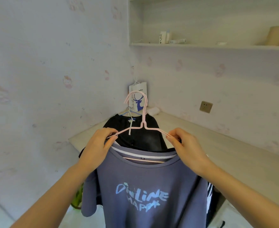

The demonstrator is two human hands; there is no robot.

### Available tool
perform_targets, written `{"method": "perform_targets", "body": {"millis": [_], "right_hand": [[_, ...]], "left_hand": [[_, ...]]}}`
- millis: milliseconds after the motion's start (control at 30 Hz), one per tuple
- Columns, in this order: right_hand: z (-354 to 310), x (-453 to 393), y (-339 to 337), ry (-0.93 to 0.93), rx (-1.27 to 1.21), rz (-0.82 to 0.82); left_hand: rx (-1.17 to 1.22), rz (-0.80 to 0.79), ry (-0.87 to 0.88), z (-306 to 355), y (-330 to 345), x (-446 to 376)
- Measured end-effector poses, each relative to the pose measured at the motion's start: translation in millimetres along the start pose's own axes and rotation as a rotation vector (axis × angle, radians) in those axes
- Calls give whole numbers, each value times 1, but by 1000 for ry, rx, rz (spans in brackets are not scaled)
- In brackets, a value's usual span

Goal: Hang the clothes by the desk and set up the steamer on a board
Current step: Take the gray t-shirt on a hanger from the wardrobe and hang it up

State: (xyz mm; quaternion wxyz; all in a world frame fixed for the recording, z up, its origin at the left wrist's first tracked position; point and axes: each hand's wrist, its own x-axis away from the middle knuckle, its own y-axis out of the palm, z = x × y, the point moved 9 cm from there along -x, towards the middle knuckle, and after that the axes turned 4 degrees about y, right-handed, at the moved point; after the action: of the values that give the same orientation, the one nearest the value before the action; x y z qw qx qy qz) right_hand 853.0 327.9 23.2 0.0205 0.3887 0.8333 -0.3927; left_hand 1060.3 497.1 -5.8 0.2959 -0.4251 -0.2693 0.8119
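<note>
Holding a blue-grey T-shirt [145, 186] up on a pink hanger [136, 127], the person is in the hanging part of the task, with the garment already threaded onto the hanger and not yet hooked anywhere. The left hand [99, 145] pinches the left arm of the hanger between thumb and curled fingers [112, 137], and the right hand [184, 145] pinches the right arm the same way, so the shirt hangs in mid-air in the near middle of the view, in front of the pale worktop [201, 139] that runs along the right wall into the far corner. Beyond it a black garment [135, 129] on a blue hanger [132, 112] sits at the far corner of the worktop, near a white paper bag with a blue deer [139, 96] that hangs on the wall. What the blue hanger hooks onto cannot be made out. No steamer or board shows, so that half of the task looks still to come. The next move, as a judgement, calls for carrying the pink hook forward to a hanging point near the black garment, keeping the hanger level so the shirt does not slide off a shoulder, and freeing one hand to guide the hook on
</note>
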Motion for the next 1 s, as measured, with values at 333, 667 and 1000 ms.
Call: {"method": "perform_targets", "body": {"millis": [333, 667, 1000], "right_hand": [[17, -99, 10, -49, -58, 9], [18, -225, 49, -62, -90, 62], [46, -345, 108, 11, -29, 73]], "left_hand": [[67, 161, -53, -34, 2, -75], [28, 240, -29, -101, -4, -176], [58, 154, -77, -206, 34, -277]]}}
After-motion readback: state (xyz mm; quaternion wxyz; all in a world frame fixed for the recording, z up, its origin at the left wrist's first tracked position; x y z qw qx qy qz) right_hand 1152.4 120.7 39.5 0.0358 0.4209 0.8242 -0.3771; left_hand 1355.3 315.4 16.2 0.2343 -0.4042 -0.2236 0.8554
